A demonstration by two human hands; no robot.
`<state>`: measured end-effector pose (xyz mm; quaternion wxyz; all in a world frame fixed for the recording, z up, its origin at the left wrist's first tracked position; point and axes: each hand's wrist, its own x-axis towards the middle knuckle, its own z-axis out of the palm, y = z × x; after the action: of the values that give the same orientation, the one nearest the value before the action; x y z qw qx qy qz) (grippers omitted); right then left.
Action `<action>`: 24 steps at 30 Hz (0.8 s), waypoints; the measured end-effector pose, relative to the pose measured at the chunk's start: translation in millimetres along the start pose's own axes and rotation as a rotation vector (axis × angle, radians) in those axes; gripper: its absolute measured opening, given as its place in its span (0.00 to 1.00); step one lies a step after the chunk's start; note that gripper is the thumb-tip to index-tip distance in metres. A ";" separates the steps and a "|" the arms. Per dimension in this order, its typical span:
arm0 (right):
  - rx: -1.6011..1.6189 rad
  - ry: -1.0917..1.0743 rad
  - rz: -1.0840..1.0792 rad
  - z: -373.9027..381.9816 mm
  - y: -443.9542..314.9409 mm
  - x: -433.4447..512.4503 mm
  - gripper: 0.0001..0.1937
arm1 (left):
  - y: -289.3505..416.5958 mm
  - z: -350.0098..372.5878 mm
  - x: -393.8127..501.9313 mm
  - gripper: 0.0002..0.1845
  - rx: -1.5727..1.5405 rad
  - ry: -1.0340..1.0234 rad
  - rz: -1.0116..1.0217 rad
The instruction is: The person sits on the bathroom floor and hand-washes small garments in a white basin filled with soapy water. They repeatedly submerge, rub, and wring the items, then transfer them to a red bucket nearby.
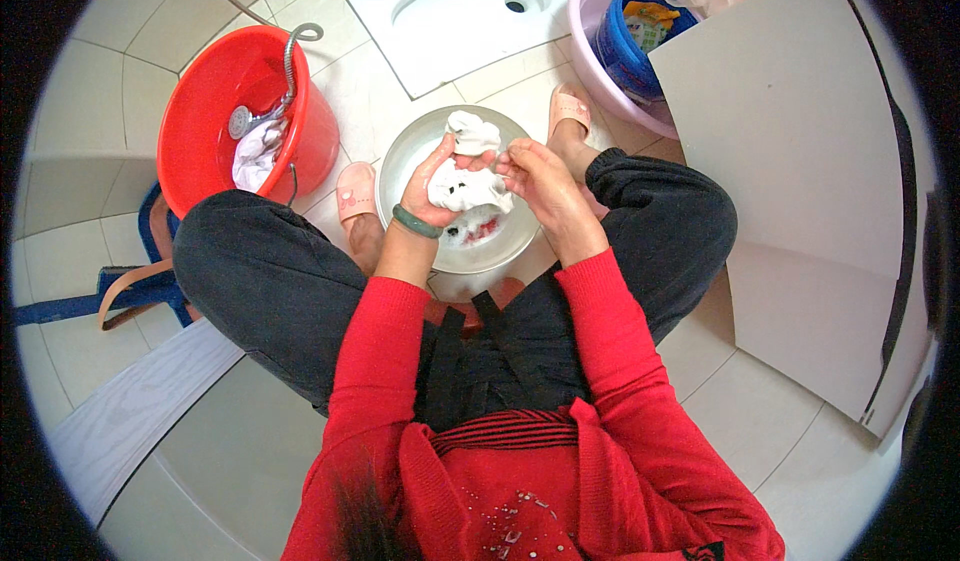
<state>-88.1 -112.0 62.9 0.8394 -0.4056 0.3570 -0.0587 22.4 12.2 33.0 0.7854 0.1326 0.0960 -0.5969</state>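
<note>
Over a round metal basin point(384, 178) set on the floor between my feet, my left hand point(424, 190) holds a bunched white cloth point(469, 190) with small black marks. Part of the cloth rises above the fingers. A green bangle point(417, 220) circles my left wrist. My right hand point(551, 186) is just right of the cloth, fingers curled and thumb close to them. Whether the fingertips pinch a bit of cloth cannot be made out. Suds and a red-and-white patch point(484, 231) show in the basin below; what the patch belongs to is unclear.
A red bucket point(326, 122) at left contains a shower head point(241, 121) and pale cloth point(259, 157). Beyond the basin lies a squat toilet point(450, 25). A lilac tub point(583, 17) holds a blue bucket point(624, 51). A white panel point(787, 156) stands close on the right.
</note>
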 end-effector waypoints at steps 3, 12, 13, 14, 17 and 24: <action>-0.242 -0.079 -0.072 8.7 -3.9 -11.0 0.11 | 0.0 -3.9 1.1 0.19 -0.010 -0.018 0.024; -0.469 -0.112 -0.138 5.6 1.4 -15.5 0.09 | 12.5 -12.7 3.7 0.20 0.024 -0.094 0.007; -0.472 -0.068 -0.112 4.5 0.9 -16.3 0.08 | 13.9 -13.1 3.4 0.20 0.094 -0.060 0.004; -0.432 -0.100 -0.137 4.1 0.5 -17.2 0.08 | 14.1 -13.6 3.4 0.20 0.095 -0.061 0.011; -0.368 -0.083 -0.133 5.8 -1.9 -20.7 0.06 | 11.7 -16.0 5.9 0.20 0.176 0.099 0.047; -0.190 -0.145 -0.051 8.5 -6.9 -23.6 0.04 | 8.3 -24.2 16.6 0.17 0.275 0.318 0.109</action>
<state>-98.7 -102.0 84.4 0.8192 -0.4952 0.2888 -0.0164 35.0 6.9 5.7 0.7660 0.3360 0.1291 -0.5326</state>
